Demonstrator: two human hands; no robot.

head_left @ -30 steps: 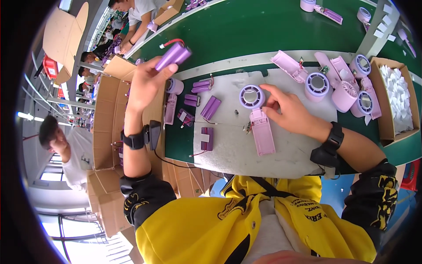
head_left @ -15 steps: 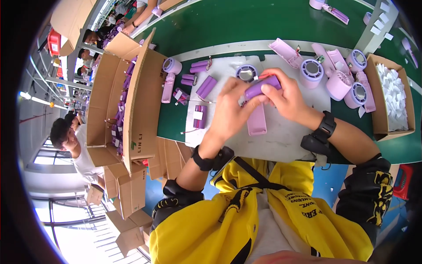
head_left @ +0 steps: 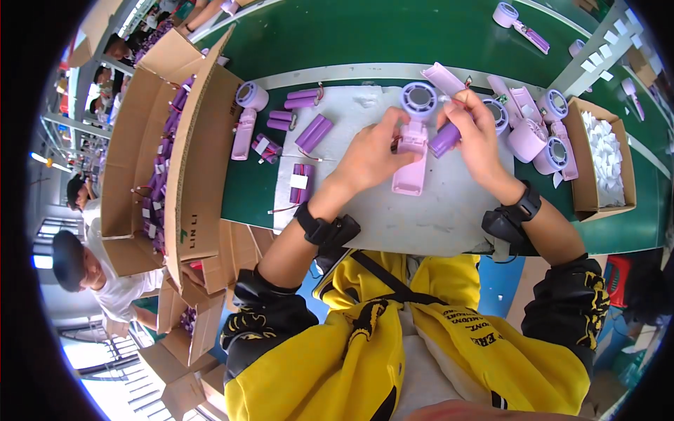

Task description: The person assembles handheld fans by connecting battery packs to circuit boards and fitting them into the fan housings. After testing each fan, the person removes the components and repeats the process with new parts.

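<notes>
A pink handheld fan with an open handle lies on the white foam sheet, its round head pointing away from me. My left hand is closed around the upper handle, thumb across it. Just right of the handle, my right hand grips a purple battery pack by its upper end, tilted, with thin wires near the fingertips. More packs lie to the left, among them a purple pair of cells and a pack with a white label.
At left stands a tall cardboard box holding many battery packs. A fan lies beside it. Several fans and shells crowd the right, next to a carton of white slips. A person is at far left.
The battery pack has moved from between both hands to my right hand alone, right of the fan. My left hand has come down onto the fan handle. The view has shifted slightly.
</notes>
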